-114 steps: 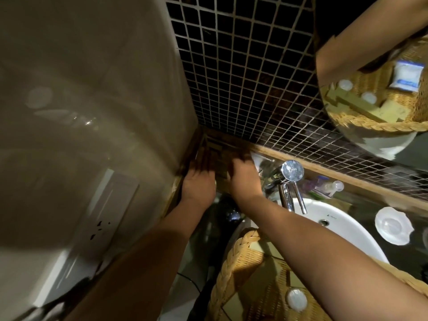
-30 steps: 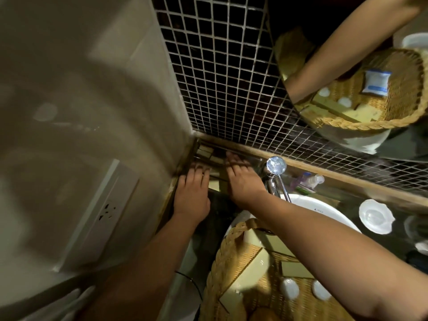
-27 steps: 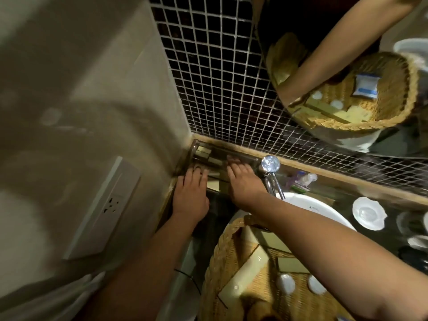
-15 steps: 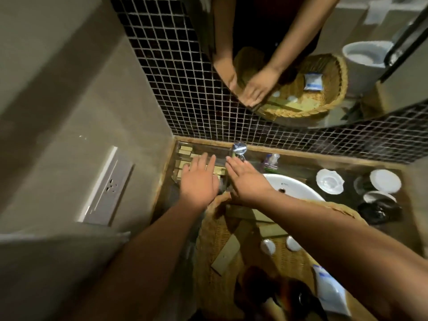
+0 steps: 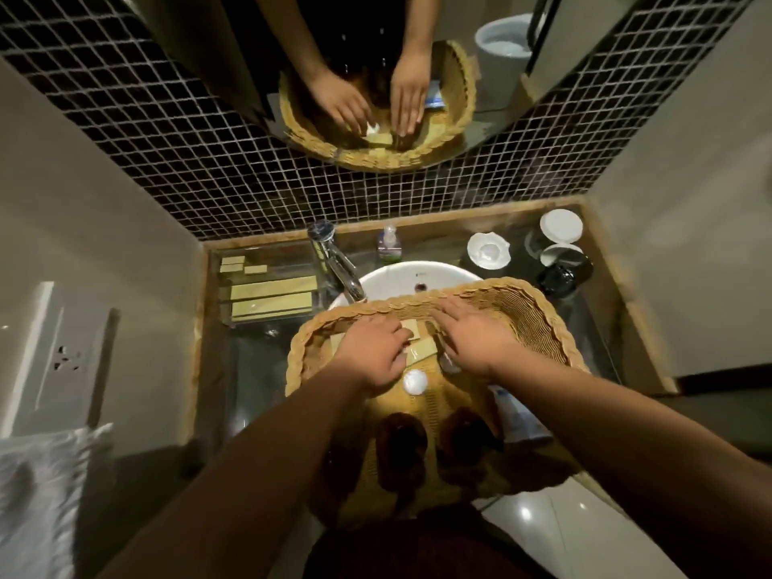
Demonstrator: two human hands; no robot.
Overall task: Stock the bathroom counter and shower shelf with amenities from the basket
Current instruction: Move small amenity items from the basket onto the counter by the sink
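The fingers (image 5: 397, 334) of the left hand (image 5: 376, 355) curl down onto small pale olive card boxes (image 5: 422, 351) inside the oval woven wicker basket (image 5: 539, 315); their tips are hidden, so whether they pinch one cannot be told. The right hand (image 5: 476, 340) lays its fingers (image 5: 449, 313) straight and slightly spread over the same boxes. Three boxes show around the hands. Nearer the person lie one round white cap (image 5: 415, 382), two dark brown bottles (image 5: 401, 449) lost in shadow, and one white and blue tube (image 5: 518, 420) partly under the right arm. On the dark glass tabletop (image 5: 250, 369), left of the chrome tap (image 5: 334, 261), a clear tray (image 5: 267, 319) holds five boxes, three short and two long.
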